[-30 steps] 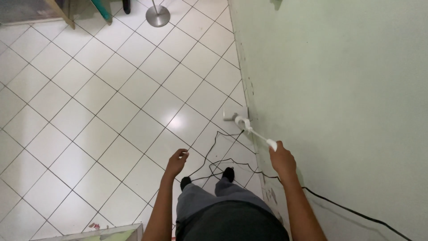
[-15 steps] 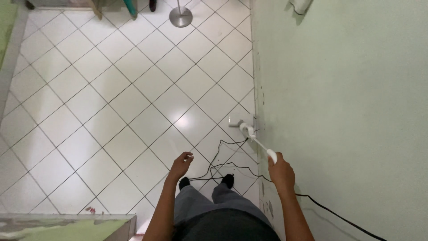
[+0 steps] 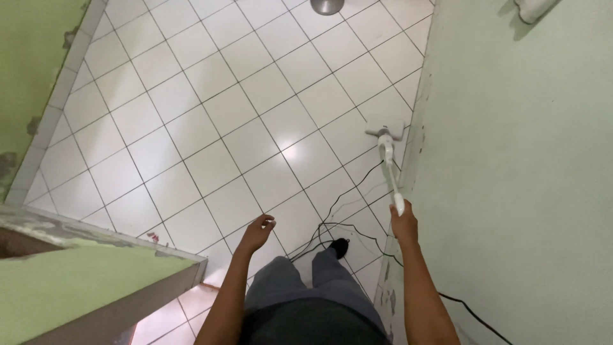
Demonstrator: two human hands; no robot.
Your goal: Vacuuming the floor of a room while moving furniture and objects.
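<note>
A: Starting from the left, what do you see?

B: At the left there is a green ledge (image 3: 76, 281), and then the white tiled floor (image 3: 211, 121). The left hand (image 3: 257, 231) hangs free over the tiles with the fingers loosely curled. It holds nothing.

A: And more to the right?

B: A thin black cord (image 3: 338, 211) lies in loops on the floor, near the person's foot (image 3: 338, 246). After that comes the stick vacuum (image 3: 387, 156). Its flat white head rests on the floor, just beside the base of the pale green wall (image 3: 511, 172). The right hand (image 3: 403, 225) is closed around the top end of its slim white pole.

A: How will this tool handle, in your opinion?

B: I judge it to be light and stiff, because one hand alone carries it by the very end. The weight is probably low, at the head, so it should glide easily on the smooth tiles. The plastic may be a little slippery, so a full closed grip at the handle end, as now, seems the right place. The cord is soft and could catch under the head or around the foot.
</note>
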